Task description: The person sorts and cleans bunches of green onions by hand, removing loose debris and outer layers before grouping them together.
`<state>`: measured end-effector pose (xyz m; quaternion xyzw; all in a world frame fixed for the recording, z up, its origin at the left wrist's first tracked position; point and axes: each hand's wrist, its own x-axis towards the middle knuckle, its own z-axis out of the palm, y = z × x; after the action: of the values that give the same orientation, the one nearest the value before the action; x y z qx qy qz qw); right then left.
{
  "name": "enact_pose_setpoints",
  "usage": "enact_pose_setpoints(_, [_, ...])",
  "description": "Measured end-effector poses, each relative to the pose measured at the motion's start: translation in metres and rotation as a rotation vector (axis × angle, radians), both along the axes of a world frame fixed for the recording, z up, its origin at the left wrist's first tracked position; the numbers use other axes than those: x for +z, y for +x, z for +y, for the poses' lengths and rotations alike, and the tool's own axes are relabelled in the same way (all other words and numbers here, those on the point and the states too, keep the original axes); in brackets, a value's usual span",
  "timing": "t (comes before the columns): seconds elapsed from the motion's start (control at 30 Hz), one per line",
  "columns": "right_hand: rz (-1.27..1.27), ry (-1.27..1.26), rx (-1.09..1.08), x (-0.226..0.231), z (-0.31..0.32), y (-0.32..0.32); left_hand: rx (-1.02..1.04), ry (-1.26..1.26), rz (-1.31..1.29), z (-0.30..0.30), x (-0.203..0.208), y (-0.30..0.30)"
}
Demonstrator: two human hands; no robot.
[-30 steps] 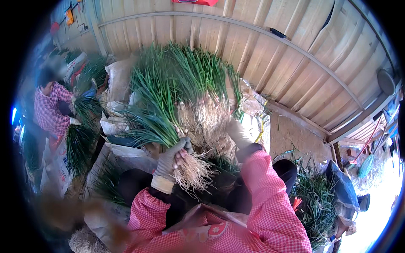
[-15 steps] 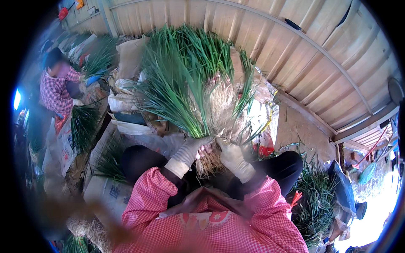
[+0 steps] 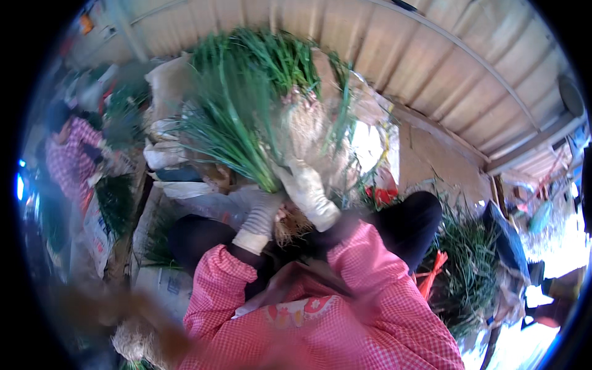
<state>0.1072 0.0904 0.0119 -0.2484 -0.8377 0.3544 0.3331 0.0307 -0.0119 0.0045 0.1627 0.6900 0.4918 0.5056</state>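
My left hand [image 3: 260, 213], in a pale striped glove, is closed round the lower stems of a bunch of green garlic [image 3: 237, 139]. Its long leaves fan up to the far left, and the pinkish bases with tangled roots [image 3: 290, 227] show between my hands. My right hand [image 3: 306, 190], gloved too, lies against the stems just above the left one; its fingers are blurred, so their grip cannot be made out. Beyond my hands lies a pile of more green garlic [image 3: 277, 58], its pale roots [image 3: 302, 126] turned toward me.
Sacks [image 3: 169, 83] lie under and beside the pile, in front of a corrugated metal wall [image 3: 425, 68]. Loose green leaves [image 3: 465, 271] are heaped at my right, with red ties [image 3: 431, 277] beside them. Another person [image 3: 71, 151] in a checked top sits at the far left among more greens.
My right hand has moved left and up, from beside the roots onto the stems. The left hand still holds the bunch, slightly further left. The whole view has shifted a little.
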Motion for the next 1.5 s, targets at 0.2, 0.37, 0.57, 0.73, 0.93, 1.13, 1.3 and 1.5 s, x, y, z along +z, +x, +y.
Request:
enact_pose_setpoints(0.2, [0.496, -1.377, 0.220, -0.020, 0.012, 0.022, -0.087, 0.007, -0.465, 0.004, 0.015, -0.003])
enact_pose_setpoints(0.37, [0.492, -1.562, 0.303, -0.018, 0.027, 0.036, -0.200, 0.085, -0.227, 0.008, 0.038, 0.010])
enact_pose_setpoints(0.57, [0.037, -0.678, 0.262, 0.012, 0.109, 0.110, 0.005, 0.083, -0.211, -0.003, 0.046, -0.010])
enact_pose_setpoints(0.73, [-1.144, -0.222, 0.010, -0.145, 0.171, 0.142, 0.146, 0.095, -0.166, 0.016, 0.040, -0.032])
enact_pose_setpoints(0.93, [-0.690, -0.397, -0.498, -0.264, 0.172, 0.132, 0.171, 0.128, -0.122, 0.033, 0.041, -0.024])
enact_pose_setpoints(1.13, [0.276, -0.964, -0.579, -0.151, 0.192, 0.119, 0.277, 0.164, -0.167, 0.043, 0.055, -0.012])
enact_pose_setpoints(1.3, [0.490, -0.900, -0.460, -0.139, 0.156, 0.078, 0.166, 0.235, -0.288, 0.043, 0.026, -0.023])
enact_pose_setpoints(1.5, [0.380, -0.771, -0.484, -0.127, 0.122, 0.032, -0.100, 0.168, -0.488, 0.038, 0.004, -0.045])
